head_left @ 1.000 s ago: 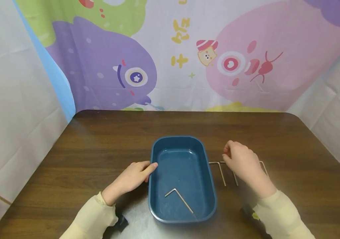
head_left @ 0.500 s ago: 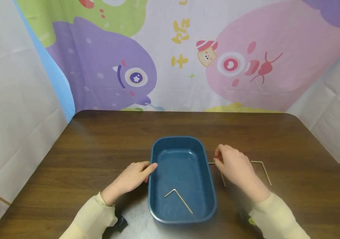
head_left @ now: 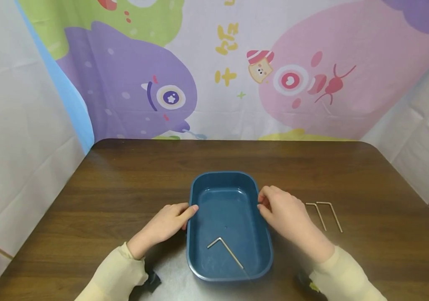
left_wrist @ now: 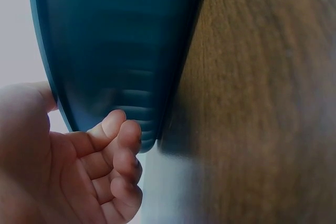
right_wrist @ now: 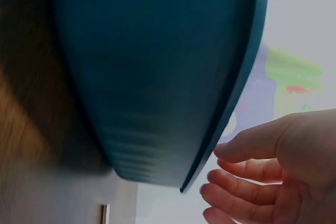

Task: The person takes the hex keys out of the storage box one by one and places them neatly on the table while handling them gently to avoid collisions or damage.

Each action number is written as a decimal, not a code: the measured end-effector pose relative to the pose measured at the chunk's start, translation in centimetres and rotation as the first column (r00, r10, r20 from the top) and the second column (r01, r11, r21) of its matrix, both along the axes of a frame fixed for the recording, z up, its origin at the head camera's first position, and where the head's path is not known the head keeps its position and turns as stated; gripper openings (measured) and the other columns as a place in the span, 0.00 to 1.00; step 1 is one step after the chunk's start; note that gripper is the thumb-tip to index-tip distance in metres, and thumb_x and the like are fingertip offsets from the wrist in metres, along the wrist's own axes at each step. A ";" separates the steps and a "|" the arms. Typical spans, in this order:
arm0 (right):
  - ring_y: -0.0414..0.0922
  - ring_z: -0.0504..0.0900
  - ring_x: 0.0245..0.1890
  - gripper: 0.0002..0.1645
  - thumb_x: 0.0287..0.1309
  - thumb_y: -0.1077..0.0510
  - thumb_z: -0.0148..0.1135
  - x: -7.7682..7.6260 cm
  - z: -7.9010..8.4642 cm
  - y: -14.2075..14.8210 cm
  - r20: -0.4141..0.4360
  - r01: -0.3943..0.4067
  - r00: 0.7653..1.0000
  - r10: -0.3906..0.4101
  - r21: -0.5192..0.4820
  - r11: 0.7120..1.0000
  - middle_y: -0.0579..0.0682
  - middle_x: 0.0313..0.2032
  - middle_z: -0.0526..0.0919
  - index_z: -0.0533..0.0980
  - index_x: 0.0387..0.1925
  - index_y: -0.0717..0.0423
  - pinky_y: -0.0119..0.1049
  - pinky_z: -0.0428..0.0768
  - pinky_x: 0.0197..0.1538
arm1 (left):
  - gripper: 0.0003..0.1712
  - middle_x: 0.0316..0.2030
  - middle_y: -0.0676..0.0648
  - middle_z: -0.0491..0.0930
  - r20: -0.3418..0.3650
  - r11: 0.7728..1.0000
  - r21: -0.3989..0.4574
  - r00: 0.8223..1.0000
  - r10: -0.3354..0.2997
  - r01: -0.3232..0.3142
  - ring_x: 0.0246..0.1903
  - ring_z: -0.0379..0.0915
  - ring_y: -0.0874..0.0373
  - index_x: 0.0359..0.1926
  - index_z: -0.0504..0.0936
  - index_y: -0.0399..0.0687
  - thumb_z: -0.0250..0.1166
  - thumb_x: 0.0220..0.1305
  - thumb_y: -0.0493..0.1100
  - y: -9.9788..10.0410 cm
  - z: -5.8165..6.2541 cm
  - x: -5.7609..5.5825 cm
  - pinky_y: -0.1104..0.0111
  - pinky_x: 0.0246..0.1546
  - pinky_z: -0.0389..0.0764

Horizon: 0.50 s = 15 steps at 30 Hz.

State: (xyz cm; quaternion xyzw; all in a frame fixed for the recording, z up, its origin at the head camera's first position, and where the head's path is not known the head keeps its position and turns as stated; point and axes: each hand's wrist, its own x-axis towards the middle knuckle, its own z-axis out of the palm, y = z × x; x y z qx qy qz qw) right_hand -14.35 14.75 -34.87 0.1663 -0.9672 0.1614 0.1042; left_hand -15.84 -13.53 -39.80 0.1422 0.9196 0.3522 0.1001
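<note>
A deep blue plastic tray (head_left: 226,217) stands on the table with an L-shaped hex key (head_left: 230,252) lying inside. My left hand (head_left: 166,222) holds its left side, thumb over the rim and fingers curled against the outer wall, as the left wrist view shows. At the right rim is my right hand (head_left: 286,213); in the right wrist view its fingers (right_wrist: 239,187) are loosely bent, with nothing seen between them. Whether the thumb touches the rim is unclear. Right of that hand lie two more hex keys, a nearer one (head_left: 320,216) and an outer one (head_left: 336,216).
The brown wooden table (head_left: 131,171) runs back to a printed cartoon curtain (head_left: 222,67). White cloth hangs on both sides. A small black object (head_left: 152,281) lies near the left sleeve, and the right sleeve (head_left: 346,276) covers part of the right front.
My right hand has moved left to the tray's rim, uncovering two hex keys. Two keys seen earlier beside the tray are now out of sight at the hand. The left hand stays put.
</note>
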 end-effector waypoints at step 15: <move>0.39 0.69 0.23 0.09 0.44 0.62 0.66 1.0 -0.6 -1.9 -0.131 -0.106 0.985 0.110 0.039 0.994 0.42 0.23 0.72 0.71 0.25 0.51 0.34 0.68 0.28 | 0.26 0.15 0.53 0.71 0.000 1.000 -0.003 1.000 0.001 -0.001 0.16 0.62 0.61 0.19 0.71 0.53 0.45 0.66 0.62 0.0 -0.2 -0.1 0.69 0.21 0.63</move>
